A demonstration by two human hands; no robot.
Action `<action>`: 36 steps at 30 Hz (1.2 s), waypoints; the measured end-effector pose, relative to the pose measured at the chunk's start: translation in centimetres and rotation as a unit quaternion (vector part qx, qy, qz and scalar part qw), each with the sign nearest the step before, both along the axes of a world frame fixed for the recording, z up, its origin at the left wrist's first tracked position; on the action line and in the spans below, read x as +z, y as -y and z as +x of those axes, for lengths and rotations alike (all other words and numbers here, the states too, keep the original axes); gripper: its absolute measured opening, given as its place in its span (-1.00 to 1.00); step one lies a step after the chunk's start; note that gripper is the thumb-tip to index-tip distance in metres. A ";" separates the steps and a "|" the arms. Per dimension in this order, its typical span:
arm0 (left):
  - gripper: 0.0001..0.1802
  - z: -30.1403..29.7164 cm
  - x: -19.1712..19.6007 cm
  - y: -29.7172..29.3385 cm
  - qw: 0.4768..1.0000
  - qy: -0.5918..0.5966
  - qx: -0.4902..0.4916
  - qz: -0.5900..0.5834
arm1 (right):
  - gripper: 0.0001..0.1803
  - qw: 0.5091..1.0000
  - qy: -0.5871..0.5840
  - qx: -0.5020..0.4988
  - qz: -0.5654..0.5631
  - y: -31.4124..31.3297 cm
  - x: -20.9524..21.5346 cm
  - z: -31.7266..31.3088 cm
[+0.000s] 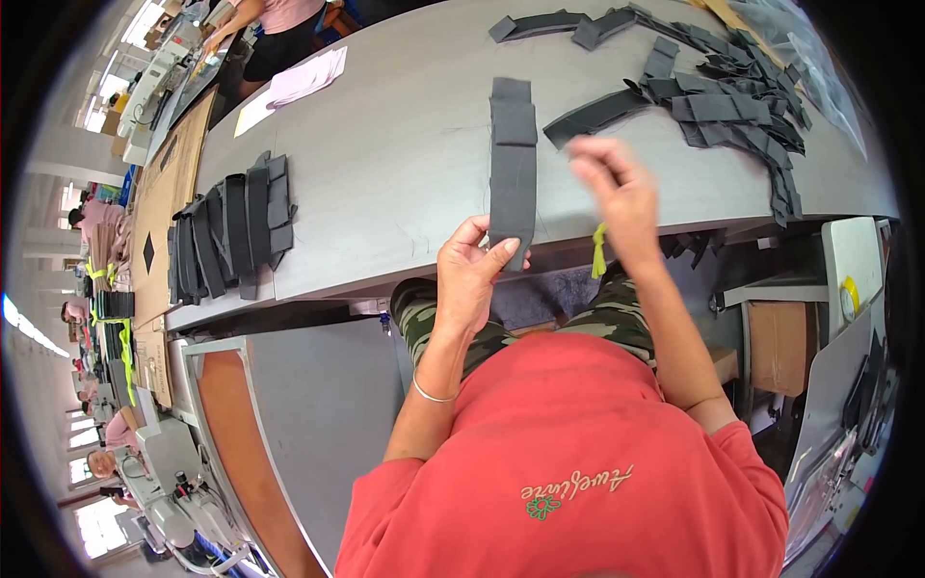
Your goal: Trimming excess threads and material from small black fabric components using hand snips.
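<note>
My left hand (470,268) is closed on the near end of a dark grey fabric strip (513,159), thumb on top. The strip points away from me over the table's front edge, with a folded, layered part toward its far end. To its right, my right hand (621,197) is raised above the table, smeared by motion. Its fingers look partly bent, and whether they hold anything does not show. Just beyond that hand lies the end of another grey strip (597,116), part of a loose, tangled pile of strips (723,106) at the far right.
On the left of the grey table (385,144) lies a row of overlapping strips (231,226). Pinkish sheets (308,77) lie farther back. A yellow-green ribbon (598,250) hangs at the table's front edge. A cardboard box (780,347) sits below right. Another person (279,29) stands far left.
</note>
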State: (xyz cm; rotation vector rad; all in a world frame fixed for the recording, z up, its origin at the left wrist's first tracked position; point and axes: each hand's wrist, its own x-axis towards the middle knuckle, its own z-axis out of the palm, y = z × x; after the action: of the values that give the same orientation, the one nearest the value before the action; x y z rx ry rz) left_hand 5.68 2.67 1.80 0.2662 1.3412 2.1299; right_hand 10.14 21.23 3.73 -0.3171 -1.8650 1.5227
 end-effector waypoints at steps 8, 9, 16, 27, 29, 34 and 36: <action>-0.75 -0.5 0.8 0.4 0.999 0.011 0.014 0.040 | -0.78 0.995 0.067 -0.001 0.076 -1.5 0.8 1.7; -0.74 -0.5 1.0 0.4 0.999 0.022 0.015 0.047 | -0.78 0.995 0.067 -0.002 0.076 -0.8 0.4 1.8; -0.74 -0.4 1.0 0.5 0.997 0.045 0.017 0.066 | -0.78 0.984 0.057 0.048 0.164 1.6 -0.6 1.6; -0.76 -0.2 1.2 0.5 0.997 0.046 0.015 0.068 | -0.79 0.986 0.083 0.062 0.129 1.7 0.0 1.8; -0.76 -0.2 1.1 0.5 0.997 0.045 0.018 0.065 | -0.79 0.986 0.071 0.052 0.142 1.8 -0.2 1.7; -0.74 -0.4 0.8 0.7 0.995 0.050 0.011 0.084 | -0.81 0.978 0.056 0.021 0.199 1.7 -0.7 1.6; -0.74 -0.4 0.9 0.6 0.995 0.051 0.014 0.079 | -0.81 0.976 0.063 0.039 0.203 1.8 -1.0 1.6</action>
State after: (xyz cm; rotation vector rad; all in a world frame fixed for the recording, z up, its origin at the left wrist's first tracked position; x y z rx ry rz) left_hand 5.26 2.04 2.70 0.2007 1.1267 2.2464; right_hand 11.74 19.45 2.70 -0.1530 -2.2568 1.1515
